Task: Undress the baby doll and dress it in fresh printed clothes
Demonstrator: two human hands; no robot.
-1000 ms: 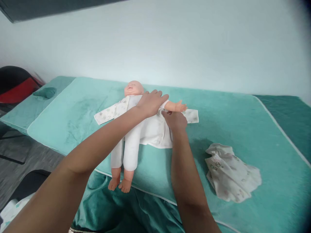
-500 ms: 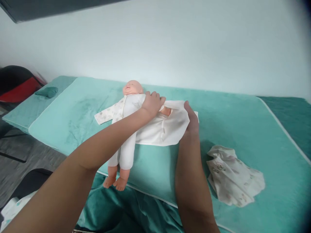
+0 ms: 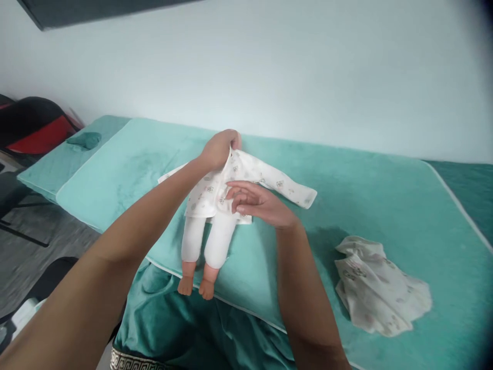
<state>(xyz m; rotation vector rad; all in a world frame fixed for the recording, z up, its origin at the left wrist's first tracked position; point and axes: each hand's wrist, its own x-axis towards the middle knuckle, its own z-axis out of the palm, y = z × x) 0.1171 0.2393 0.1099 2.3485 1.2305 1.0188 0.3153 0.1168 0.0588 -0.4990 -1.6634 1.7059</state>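
A baby doll [image 3: 206,277] lies on its back, its head hidden behind my left hand and its bare feet toward me. It wears white leggings [image 3: 218,239] and a white printed baby jacket [image 3: 204,196], whose front now covers the chest. One jacket sleeve [image 3: 287,181] stretches out to the right. At the neck, my left hand [image 3: 225,145] is closed on the jacket's collar edge, pulling the cloth up to a point. My right hand [image 3: 256,200] rests against the lower front of the jacket, fingers apart and loosely bent.
The doll lies on a padded bed with a green cover [image 3: 269,277] against a white wall. A crumpled printed cloth [image 3: 383,288] lies to the right. A face hole [image 3: 83,140] is at the bed's left end, near a black and red chair [image 3: 42,133].
The jacket's right-hand panel, earlier spread out inside up, now lies across the doll's chest, and that sleeve is extended. My left hand has moved up to the collar, my right hand inward.
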